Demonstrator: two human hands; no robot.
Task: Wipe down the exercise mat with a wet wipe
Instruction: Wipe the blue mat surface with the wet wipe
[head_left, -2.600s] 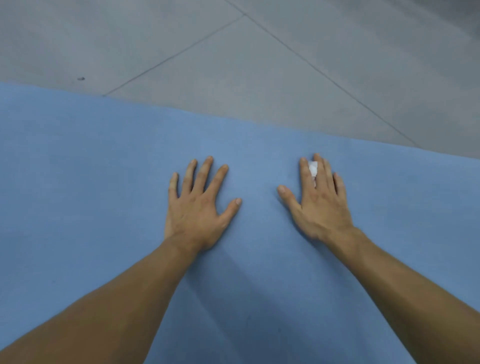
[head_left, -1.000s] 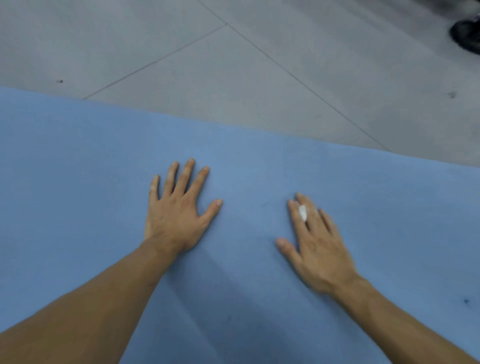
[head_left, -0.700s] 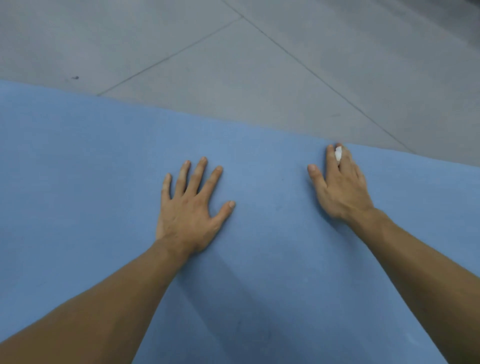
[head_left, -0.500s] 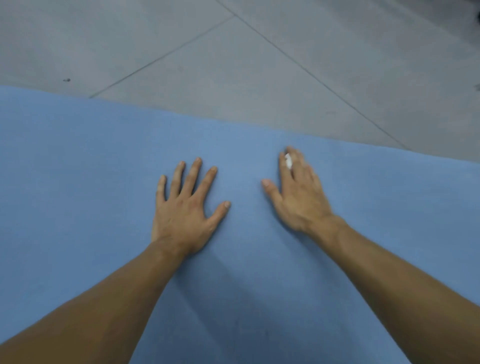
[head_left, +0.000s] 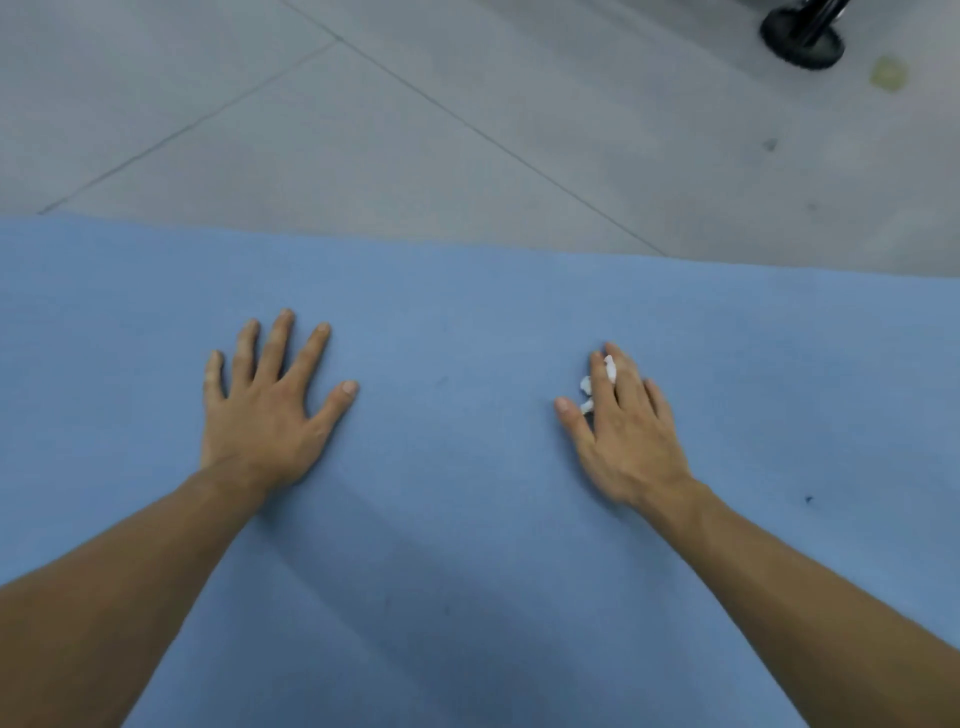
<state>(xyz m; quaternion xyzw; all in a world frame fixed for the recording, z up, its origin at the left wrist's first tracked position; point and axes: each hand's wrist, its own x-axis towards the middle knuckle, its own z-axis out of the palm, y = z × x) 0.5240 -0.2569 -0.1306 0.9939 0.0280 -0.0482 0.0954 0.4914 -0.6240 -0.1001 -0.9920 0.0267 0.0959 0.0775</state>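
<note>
A blue exercise mat (head_left: 457, 519) fills the lower two thirds of the view, its far edge running across the grey floor. My left hand (head_left: 267, 410) lies flat on the mat with fingers spread, holding nothing. My right hand (head_left: 623, 431) presses flat on the mat to the right, with straight fingers over a small white wet wipe (head_left: 597, 382). Only bits of the wipe show between and beside the fingers; most of it is hidden under the hand.
Grey tiled floor (head_left: 467, 130) lies beyond the mat's far edge. A black wheel or round foot of some equipment (head_left: 802, 39) stands at the top right. A small dark speck (head_left: 808, 499) marks the mat right of my right wrist.
My right hand has slid with the wipe across the mat, out to the far edge, left, then back to the right. My left hand stayed planted flat.
</note>
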